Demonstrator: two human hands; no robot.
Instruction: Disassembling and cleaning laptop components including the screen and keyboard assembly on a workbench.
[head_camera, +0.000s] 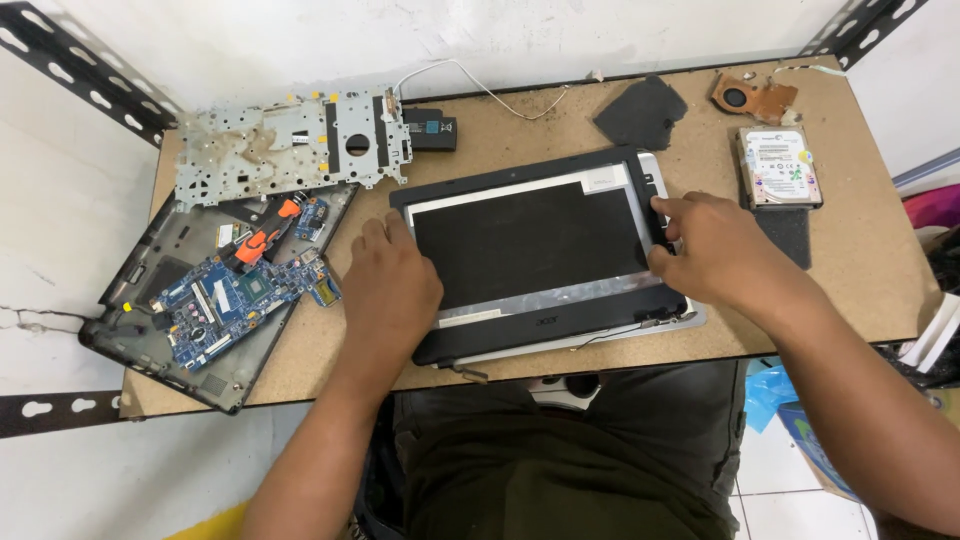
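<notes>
Both hands, left hand (390, 285) and right hand (705, 250), press spread-fingered on one laptop screen (530, 245); left of them, one laptop base (150, 270) holds one circuit board (235, 300).

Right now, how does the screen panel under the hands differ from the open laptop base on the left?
The screen panel lies flat in a black frame, both hands touching it: left hand, right hand. The laptop base sits untouched, angled, overhanging the table, its blue circuit board exposed. Both are dark, dismantled laptop parts.
</notes>
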